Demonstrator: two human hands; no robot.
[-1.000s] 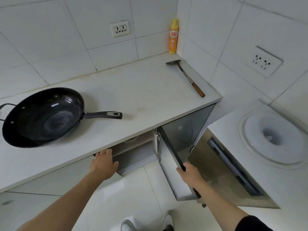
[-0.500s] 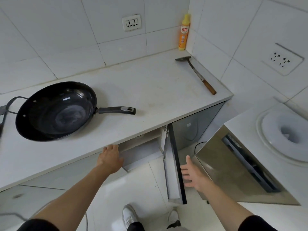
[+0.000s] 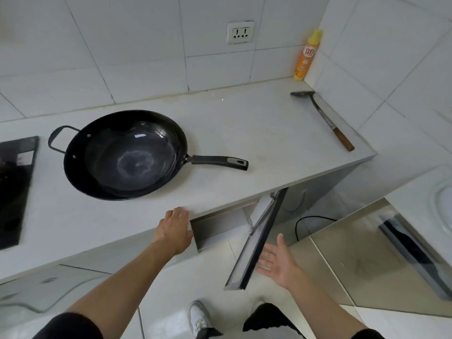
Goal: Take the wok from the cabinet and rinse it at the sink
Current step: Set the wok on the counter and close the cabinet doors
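- Wok (image 3: 124, 155) sits on the worktop (image 3: 244, 133), out of the cabinet, well left of the spatula (image 3: 322, 118) and the orange bottle (image 3: 305, 57) in the far corner; a dark hob (image 3: 14, 189) lies just beside it on the left.
- Head view, your hands: your left hand (image 3: 175, 231) rests against the edge of the left cabinet door (image 3: 215, 228) under the worktop lip; whether its grip curls round that edge you cannot tell from here. Your right hand (image 3: 277, 261) is flat, fingers spread, holding nothing, just beside the right cabinet door (image 3: 256, 243), which stands ajar.
- Step in hand, as it looks: shutting the cabinet before you carry the wok off. Push each door with a flat palm near its free edge and keep your fingertips out of the gap at the hinge side.
- No sink shows in this view, so plan your route before lifting.
- Wok's lie: bowl up, level. Its long axis runs left to right along the worktop, with the straight black handle (image 3: 220, 162) pointing right toward the spatula and the small loop handle (image 3: 57, 140) pointing left toward the hob.
- The straight handle is probably easiest for your right hand; steady the loop with your left, since the bowl looks heavy.
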